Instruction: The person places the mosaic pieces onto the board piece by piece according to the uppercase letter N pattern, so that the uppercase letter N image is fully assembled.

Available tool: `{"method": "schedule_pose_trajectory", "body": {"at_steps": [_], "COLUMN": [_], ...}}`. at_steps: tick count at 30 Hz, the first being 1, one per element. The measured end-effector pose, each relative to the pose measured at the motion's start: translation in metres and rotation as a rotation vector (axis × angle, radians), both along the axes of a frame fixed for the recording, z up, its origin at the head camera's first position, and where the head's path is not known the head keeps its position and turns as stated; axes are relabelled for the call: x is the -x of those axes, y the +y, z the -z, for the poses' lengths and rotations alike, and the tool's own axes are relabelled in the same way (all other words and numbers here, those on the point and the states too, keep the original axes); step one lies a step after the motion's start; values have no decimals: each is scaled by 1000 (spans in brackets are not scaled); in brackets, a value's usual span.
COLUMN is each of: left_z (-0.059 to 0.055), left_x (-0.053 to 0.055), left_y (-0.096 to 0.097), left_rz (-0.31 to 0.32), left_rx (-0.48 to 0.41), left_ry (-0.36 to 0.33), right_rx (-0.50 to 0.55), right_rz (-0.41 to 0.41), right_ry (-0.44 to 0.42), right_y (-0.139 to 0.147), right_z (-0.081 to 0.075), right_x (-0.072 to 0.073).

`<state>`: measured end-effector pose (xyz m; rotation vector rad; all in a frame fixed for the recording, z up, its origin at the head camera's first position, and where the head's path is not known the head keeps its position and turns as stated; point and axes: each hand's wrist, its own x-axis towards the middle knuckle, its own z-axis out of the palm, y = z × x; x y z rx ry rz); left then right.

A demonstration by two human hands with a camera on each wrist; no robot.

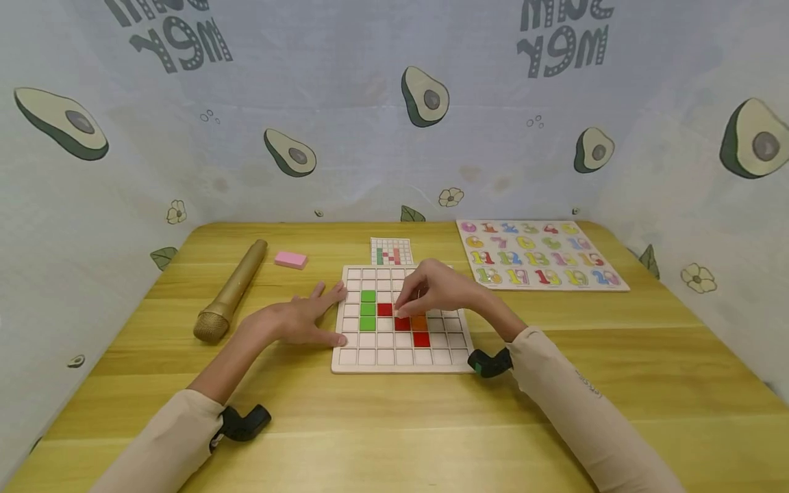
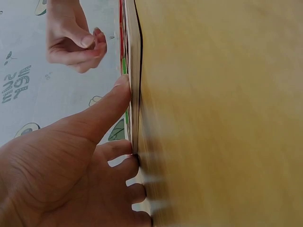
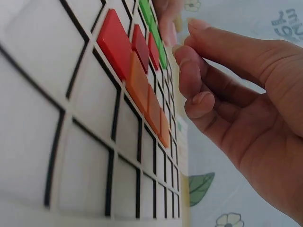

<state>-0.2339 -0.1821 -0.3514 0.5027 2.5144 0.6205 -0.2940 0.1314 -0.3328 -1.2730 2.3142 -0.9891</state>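
Observation:
A white grid board (image 1: 391, 357) lies on the table. Several green tiles (image 1: 367, 309) form a column at its left, with red tiles (image 1: 422, 339) running diagonally beside them and orange tiles (image 1: 419, 323) further right. My left hand (image 1: 302, 322) spreads its fingers along the board's left edge, the thumb (image 2: 116, 94) on the rim. Over the middle of the board hovers my right hand (image 1: 434, 287), fingers loosely bent. In the right wrist view, a small gap parts its thumb (image 3: 201, 29) from the index finger, and no tile shows there.
Behind the board lies a small pattern card (image 1: 391, 252). A gold microphone (image 1: 234, 291) and a pink block (image 1: 291, 259) are on the left. At the back right is a number puzzle board (image 1: 542, 255). A printed cloth (image 1: 370, 178) hangs around the table (image 1: 394, 431).

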Motion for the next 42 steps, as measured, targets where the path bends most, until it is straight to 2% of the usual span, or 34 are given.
{"method": "schedule_pose_trajectory", "body": {"at_steps": [3,15,23,34,42], "left_z": [-11,-12,-9,-11,-11], "left_x": [-7,-8,-8,-7,-6], "left_y": [5,3,4,6,5], "left_rz": [10,11,13,11,14], "left_rx": [-13,-21,-23,-6,-10], "left_ry": [0,-10,-12,-1,-3], "right_rx": [6,-92,-105,-171,-189], "right_rz": [6,157,110,161,162], "right_ry": [-11,-25,-61,-92,-169], "right_y": [15,73,94,114,131], "right_z": [-4,-3,-6,-8,-4], "right_x": [2,11,9,12,17]}}
